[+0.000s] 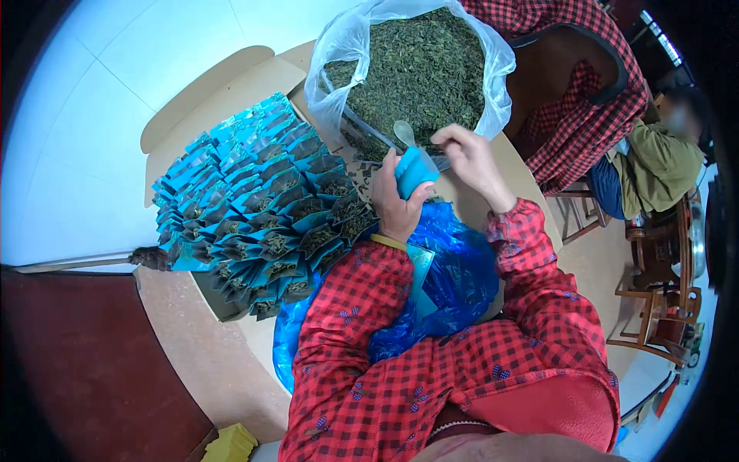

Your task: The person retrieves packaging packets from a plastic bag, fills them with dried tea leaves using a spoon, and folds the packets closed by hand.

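Pouches (258, 202), leaf-topped, many, toward bench (522, 173) left edge; ample loose leaf (423, 69) remains. Left grip (396, 206) holds blue packet (414, 172); right grip (476, 160), I cannot tell.

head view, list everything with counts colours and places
clear bag: one, whitish, top middle
dried leaves: one heap, green, inside it
filled packets: many, blue, in the box
open box: one, tan cardboard, left
held packet: one, blue, centre
spoon: one, pale, at its top
crumpled plastic: one, blue, lower middle
table: one, tan, underneath
yellow item: one, yellow, bottom left
checked cloth: one, red-black, upper right
seated person: one, olive top, right
wooden furniture: several, brown, right edge
sleeves: two, red-black, lower middle
left hand: one, around held packet
right hand: one, near spoon
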Action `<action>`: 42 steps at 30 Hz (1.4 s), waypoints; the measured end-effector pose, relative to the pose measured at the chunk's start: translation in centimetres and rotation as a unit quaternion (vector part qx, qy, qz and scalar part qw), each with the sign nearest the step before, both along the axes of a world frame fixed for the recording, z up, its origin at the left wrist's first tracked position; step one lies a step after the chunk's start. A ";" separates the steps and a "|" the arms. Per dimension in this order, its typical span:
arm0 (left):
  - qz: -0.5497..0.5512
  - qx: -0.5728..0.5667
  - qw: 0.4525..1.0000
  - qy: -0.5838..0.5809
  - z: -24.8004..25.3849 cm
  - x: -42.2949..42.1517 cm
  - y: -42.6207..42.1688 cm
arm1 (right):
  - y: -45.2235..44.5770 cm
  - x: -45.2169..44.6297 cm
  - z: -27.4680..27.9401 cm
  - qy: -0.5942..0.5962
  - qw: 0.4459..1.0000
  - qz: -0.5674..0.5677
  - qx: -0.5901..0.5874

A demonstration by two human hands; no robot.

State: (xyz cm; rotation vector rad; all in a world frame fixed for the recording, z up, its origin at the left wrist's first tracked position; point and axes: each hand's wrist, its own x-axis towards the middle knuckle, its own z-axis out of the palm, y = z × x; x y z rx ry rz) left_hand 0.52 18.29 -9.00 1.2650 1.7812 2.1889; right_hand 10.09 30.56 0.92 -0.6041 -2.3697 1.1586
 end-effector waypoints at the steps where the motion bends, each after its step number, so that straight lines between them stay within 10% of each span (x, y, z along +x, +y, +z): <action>1: -0.002 0.000 1.000 0.003 -0.2 -0.1 0.0 | 0.1 -0.8 0.0 -0.091 0.991 -0.039 0.088; 10: 0.008 -0.019 1.000 0.007 -0.3 -0.3 -0.2 | -0.3 -2.0 -2.6 -0.204 0.885 0.031 0.417; 19: 0.011 -0.018 0.999 -0.039 0.1 -0.4 -0.1 | 0.4 -1.4 -3.1 -0.118 0.915 0.022 0.385; 22: 0.021 -0.025 0.999 -0.040 -0.2 -0.4 -0.2 | 0.9 -1.4 -2.8 -0.105 0.989 -0.059 0.085; 30: 0.048 -0.063 0.996 -0.027 0.5 -0.3 -0.2 | 3.1 -3.9 -4.5 -0.080 0.926 -0.128 0.346; 42: 0.072 -0.064 0.995 -0.004 0.5 -0.4 0.1 | 0.2 0.5 1.2 -0.066 0.933 -0.121 0.334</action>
